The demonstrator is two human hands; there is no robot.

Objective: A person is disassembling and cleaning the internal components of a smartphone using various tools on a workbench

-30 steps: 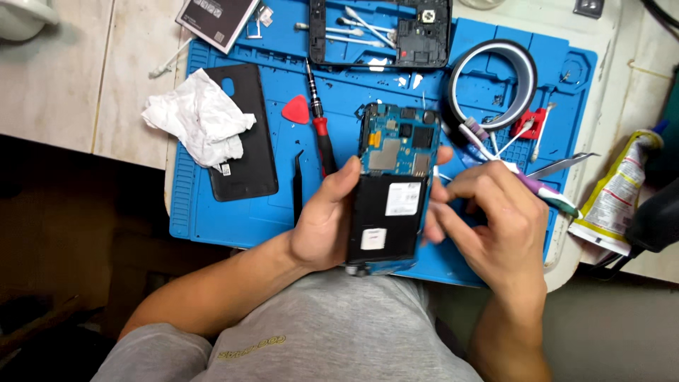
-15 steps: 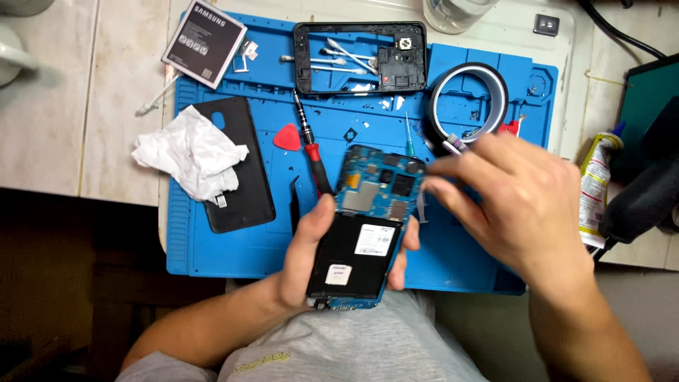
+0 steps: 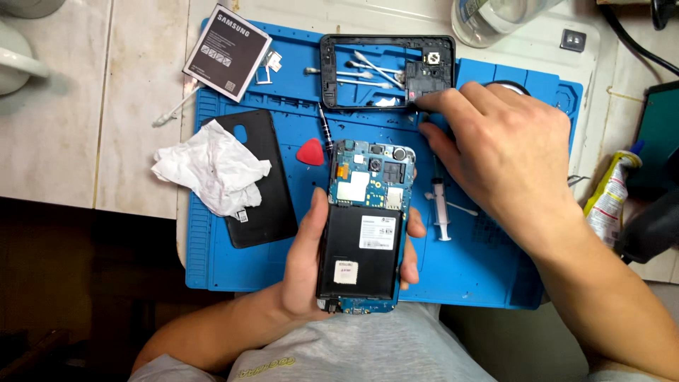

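Note:
My left hand (image 3: 304, 276) grips an opened phone (image 3: 368, 233) from below, over my lap and the near edge of the blue mat (image 3: 481, 269). The phone's blue circuit board and black battery bay face up. My right hand (image 3: 509, 155) reaches across the mat to the black phone frame (image 3: 329, 71) at the far edge. Its fingertips rest on the frame's lower right corner, and I cannot tell whether they grip it. Several cotton swabs (image 3: 364, 71) lie inside the frame.
On the mat lie a black back cover (image 3: 265, 205) under a crumpled tissue (image 3: 209, 170), a red pick (image 3: 310, 152), a small screwdriver (image 3: 325, 131) and a syringe (image 3: 440, 209). A battery (image 3: 228, 51) sits far left. A glue tube (image 3: 612, 191) lies at the right, and a clear bottle (image 3: 495, 18) stands at the back.
My right hand left the phone and moved up the mat to the black frame. The phone stays in my left hand, and my view has shifted nearer.

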